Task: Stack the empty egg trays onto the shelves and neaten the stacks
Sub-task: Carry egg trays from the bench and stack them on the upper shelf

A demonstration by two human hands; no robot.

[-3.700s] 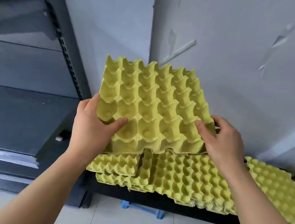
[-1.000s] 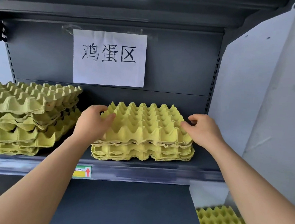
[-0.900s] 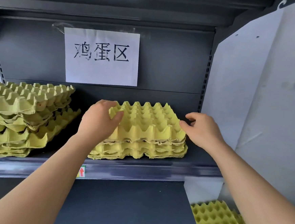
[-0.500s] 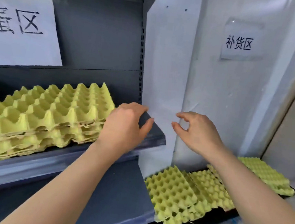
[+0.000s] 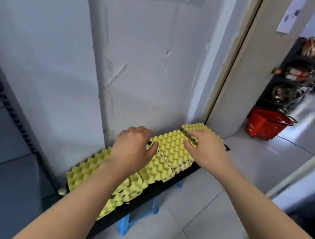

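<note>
Your L hand [image 5: 133, 149] is spread wide, palm down. The thumb stretches out to its right w/ the tip touching the near-left corner of the middle stack [image 5: 171, 148] of yellow egg trays. The fingers bend down over the far side w/ tips hidden, so can't tell if they touch anything. It holds nothing yet.

Your R hand [image 5: 205, 147] is narrow. Its fingers curl down into the dark gap at that stack's right edge and the thumb lies on the bumpy top, pinching the top tray's edge btwn them. So the middle stack sits right btwn your two hands, bumps up, a few trays deep, skewed a bit vs. the others.

Under your L wrist and forearm, nearer you, lies the left pile [image 5: 84, 172]. Its trays overlap untidily and it's partly tucked under the middle stack. Just beyond your R fingers is the far tray [image 5: 195, 127], bumps up, close by the wall and partly hidden by the hand. All trays lie on a low black platform [image 5: 186, 175] on blue feet [image 5: 123, 228], below both hands, against the pale wall [image 5: 138, 61].

Well off to the left of your L hand is the dark shelf unit [image 5: 2, 163] w/ its slotted upright. To the right of your R hand is a door frame [image 5: 229, 78]. Past it, well apart, a red basket [image 5: 263, 125] sits on the tiled floor [image 5: 212, 208], w/ a dark rack [image 5: 295, 77] of goods behind, blurred.
</note>
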